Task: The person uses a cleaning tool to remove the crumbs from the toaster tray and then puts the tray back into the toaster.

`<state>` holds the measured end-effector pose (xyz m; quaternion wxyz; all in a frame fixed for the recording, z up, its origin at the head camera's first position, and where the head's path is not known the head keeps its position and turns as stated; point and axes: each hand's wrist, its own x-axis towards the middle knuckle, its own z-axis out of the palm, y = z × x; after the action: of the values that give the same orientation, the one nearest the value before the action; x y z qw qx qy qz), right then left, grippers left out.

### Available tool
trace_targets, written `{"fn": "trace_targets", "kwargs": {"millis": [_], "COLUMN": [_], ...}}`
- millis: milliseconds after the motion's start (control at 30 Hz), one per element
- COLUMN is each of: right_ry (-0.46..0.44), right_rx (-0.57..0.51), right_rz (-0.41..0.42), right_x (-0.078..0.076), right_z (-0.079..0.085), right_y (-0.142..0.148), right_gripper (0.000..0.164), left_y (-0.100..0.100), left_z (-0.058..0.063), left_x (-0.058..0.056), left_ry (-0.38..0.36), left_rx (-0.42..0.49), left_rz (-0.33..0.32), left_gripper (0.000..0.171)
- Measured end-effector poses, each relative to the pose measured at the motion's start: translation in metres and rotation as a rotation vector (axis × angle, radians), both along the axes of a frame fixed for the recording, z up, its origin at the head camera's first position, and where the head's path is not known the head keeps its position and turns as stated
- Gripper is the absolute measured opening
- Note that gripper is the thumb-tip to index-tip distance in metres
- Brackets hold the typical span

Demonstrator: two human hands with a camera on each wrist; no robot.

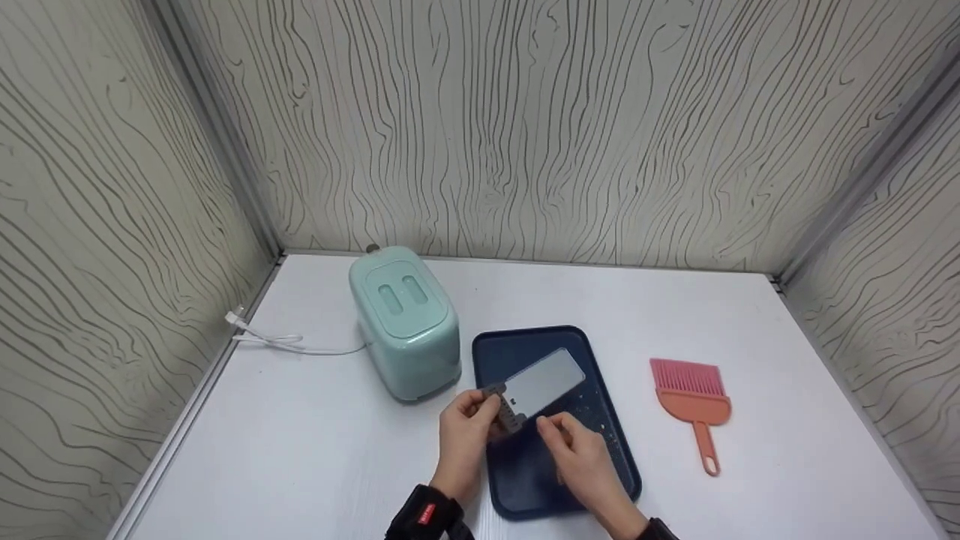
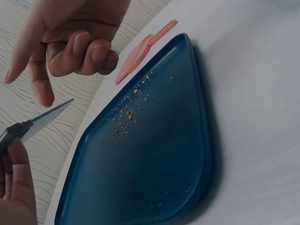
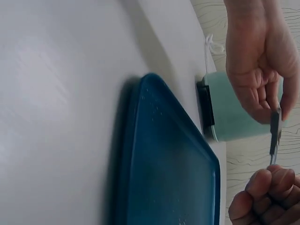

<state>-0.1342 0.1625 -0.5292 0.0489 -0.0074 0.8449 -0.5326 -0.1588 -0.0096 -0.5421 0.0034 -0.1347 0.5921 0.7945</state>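
My left hand (image 1: 465, 439) pinches the metal plate (image 1: 547, 381) by its grey handle (image 1: 511, 417) above the blue tray (image 1: 525, 487); a weak pinch could drop it, scattering crumbs (image 2: 129, 115), since my loosely curled right hand (image 1: 583, 454) holds nothing.

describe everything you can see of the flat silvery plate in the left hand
The flat silvery plate is thin and rectangular with rounded far corners, and looks like metal. A dark grey end piece runs across its near end. The left hand pinches it there, holding it above the dark blue tray, its far end slanting away to the right. The right hand is close by its edge; whether it touches is unclear.
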Motion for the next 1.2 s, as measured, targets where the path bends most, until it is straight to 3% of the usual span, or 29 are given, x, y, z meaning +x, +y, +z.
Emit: {"fn": "trace_targets", "kwargs": {"millis": [167, 500, 1200], "right_ry": [-0.094, -0.15, -0.307], "right_rx": [-0.074, -0.163, -0.541], "right_rz": [0.017, -0.004, -0.079], "right_x": [0.002, 0.005, 0.004], "right_z": [-0.002, -0.007, -0.02], "right_y": [-0.008, -0.016, -0.018], "right_gripper": [0.045, 0.046, 0.026], "left_y": [0.004, 0.01, 0.009], "left_z": [-0.002, -0.004, -0.006], "left_x": [0.004, 0.005, 0.01], "left_ry": [0.021, 0.012, 0.003], "left_rx": [0.034, 0.09, 0.083], "left_rz": [-0.028, -0.024, -0.061], "left_gripper": [0.019, 0.021, 0.022]}}
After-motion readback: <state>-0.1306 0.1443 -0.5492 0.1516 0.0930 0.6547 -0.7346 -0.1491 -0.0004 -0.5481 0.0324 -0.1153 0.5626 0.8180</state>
